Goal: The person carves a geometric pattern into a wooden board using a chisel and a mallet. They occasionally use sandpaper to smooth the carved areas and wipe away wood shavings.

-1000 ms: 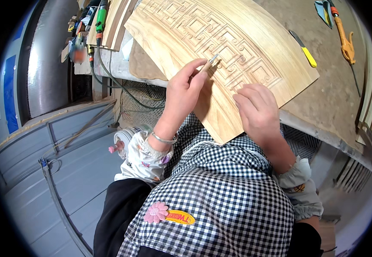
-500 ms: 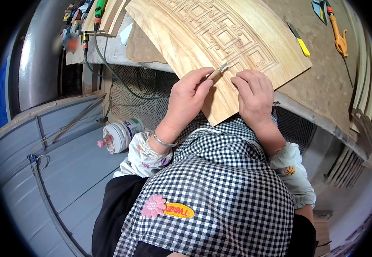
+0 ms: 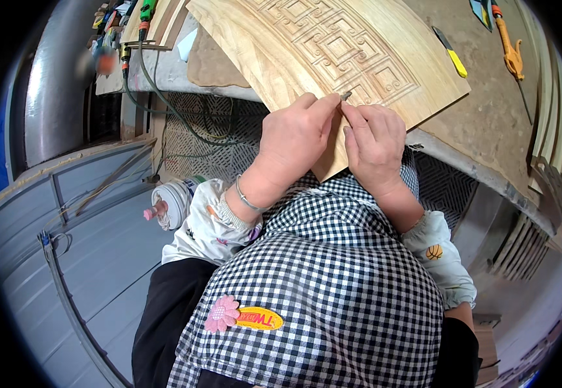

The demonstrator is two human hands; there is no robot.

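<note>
A pale wooden panel with a carved band of squares and scrolls lies angled over the bench's front edge. My left hand is closed on a small carving tool, whose metal tip shows at the carving's lower end; its handle is hidden by my fingers. My right hand is beside it, fingers curled and fingertips meeting the tool near its tip; what lies under them is hidden. A yellow-handled knife rests on the panel's right edge.
The bench holds an orange-handled tool at right and cabled power tools at back left. Wooden strips stand at the right rim. A white bucket stands below left; hoses hang under the bench.
My left hand has tilted forward and moved right, covering the tool's handle. My right hand has drawn in to meet it at the tip. The panel appears higher in view.
</note>
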